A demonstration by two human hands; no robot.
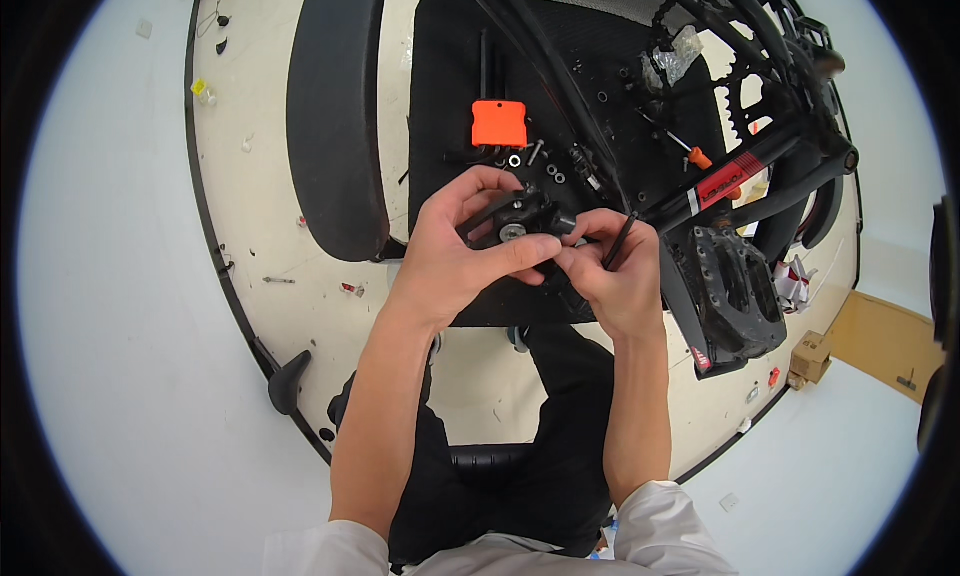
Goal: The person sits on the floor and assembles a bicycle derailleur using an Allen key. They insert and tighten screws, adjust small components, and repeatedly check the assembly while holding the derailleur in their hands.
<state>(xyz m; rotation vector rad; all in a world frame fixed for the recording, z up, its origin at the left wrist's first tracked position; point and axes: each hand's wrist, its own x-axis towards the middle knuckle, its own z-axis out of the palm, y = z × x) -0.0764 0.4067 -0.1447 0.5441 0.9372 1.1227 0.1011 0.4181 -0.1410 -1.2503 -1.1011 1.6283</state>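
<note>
My left hand (455, 241) is closed round a black bike part with a round silver bolt head, which looks like a brake caliper (513, 233). Right beside it, my right hand (615, 271) is closed, thumb and fingers pinched together at the caliper's right end. A thin black rod (622, 239), perhaps a hex key, sticks up between the right fingers. Whatever lies under the fingertips is hidden. Just beyond my hands is an orange hex key holder (499, 124), with black keys around it. Several loose bolts (536, 153) and washers (515, 161) lie close to it.
These parts lie on a black mat-like surface (440, 66). On the right stands a black bike frame (730, 181) with a chainring (742, 91) and a pedal (735, 296). A screwdriver (698, 158) lies near the frame. A long black padded piece (335, 116) is at the left.
</note>
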